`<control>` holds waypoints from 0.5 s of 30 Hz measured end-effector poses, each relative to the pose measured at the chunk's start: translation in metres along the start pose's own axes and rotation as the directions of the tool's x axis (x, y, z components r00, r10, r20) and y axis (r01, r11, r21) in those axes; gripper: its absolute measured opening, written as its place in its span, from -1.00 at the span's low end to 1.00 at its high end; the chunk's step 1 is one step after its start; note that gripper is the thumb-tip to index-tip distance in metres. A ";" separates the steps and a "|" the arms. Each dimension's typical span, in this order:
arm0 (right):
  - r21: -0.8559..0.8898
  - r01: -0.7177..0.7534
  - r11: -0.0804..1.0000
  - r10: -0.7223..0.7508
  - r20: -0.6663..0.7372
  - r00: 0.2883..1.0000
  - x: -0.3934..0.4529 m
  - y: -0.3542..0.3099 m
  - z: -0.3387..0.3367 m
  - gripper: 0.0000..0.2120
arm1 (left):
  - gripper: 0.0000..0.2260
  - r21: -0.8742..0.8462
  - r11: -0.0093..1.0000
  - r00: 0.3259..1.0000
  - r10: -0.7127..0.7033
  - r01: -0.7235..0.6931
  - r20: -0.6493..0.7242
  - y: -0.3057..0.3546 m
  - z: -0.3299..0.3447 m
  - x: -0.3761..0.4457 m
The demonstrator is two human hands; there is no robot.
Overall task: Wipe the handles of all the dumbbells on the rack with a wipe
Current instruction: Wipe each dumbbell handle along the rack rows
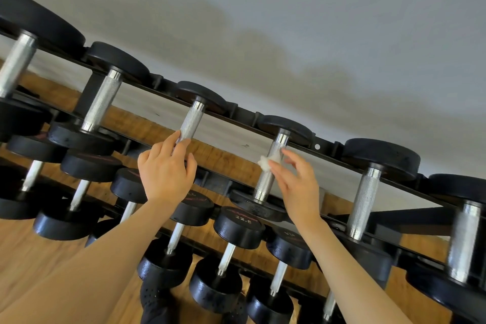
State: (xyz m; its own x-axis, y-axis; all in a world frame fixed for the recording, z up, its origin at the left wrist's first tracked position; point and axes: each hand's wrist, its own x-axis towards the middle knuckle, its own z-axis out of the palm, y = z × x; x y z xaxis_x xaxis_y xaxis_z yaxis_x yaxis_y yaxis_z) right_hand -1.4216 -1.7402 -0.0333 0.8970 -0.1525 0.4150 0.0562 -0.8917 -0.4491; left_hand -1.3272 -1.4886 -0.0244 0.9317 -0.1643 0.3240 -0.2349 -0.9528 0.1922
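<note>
The left hand (165,171) grips the near end of one knurled handle (190,123) on the top row of the rack (326,146), probably to steady that dumbbell or brace the reach. The right hand (298,187) presses the wipe (269,162) against the next handle to the right (271,171); its thumb and first finger appear to pinch the wipe while the other fingers stay straight and spread. The wipe is a small, white, crumpled wad at mid-handle. The handles are bright knurled steel between black heads. Lower rows hold smaller dumbbells (238,226) with slimmer handles. Behind the rack are a wood floor (34,252) and a grey wall (289,21).
</note>
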 end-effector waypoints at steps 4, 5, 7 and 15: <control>0.039 -0.116 0.993 0.115 0.024 0.993 0.003 -0.008 -0.001 -0.69 | -0.68 0.001 1.000 1.000 -0.002 0.002 0.011 -0.001 0.000 0.000; 0.062 -0.127 0.990 0.125 0.038 0.991 -0.001 -0.011 0.000 -0.72 | -0.68 0.003 1.000 1.000 0.000 0.000 0.014 -0.001 0.000 0.000; 0.129 -0.134 0.983 0.133 0.013 0.991 -0.012 -0.015 0.001 -0.74 | -0.67 0.004 1.000 1.000 0.003 -0.003 0.019 -0.001 0.000 0.000; 0.278 -0.246 0.929 0.278 -0.081 0.957 0.012 -0.014 -0.002 -0.80 | -0.67 0.000 1.000 1.000 0.007 -0.007 0.021 0.000 -0.001 0.000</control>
State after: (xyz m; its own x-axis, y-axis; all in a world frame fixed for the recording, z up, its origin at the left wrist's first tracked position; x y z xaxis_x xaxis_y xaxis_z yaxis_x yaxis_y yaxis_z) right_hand -1.4123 -1.7307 -0.0205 0.8384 -0.4288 0.3365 -0.0472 -0.6721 -0.7389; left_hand -1.3270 -1.4882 -0.0232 0.9356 -0.1762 0.3061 -0.2414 -0.9517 0.1898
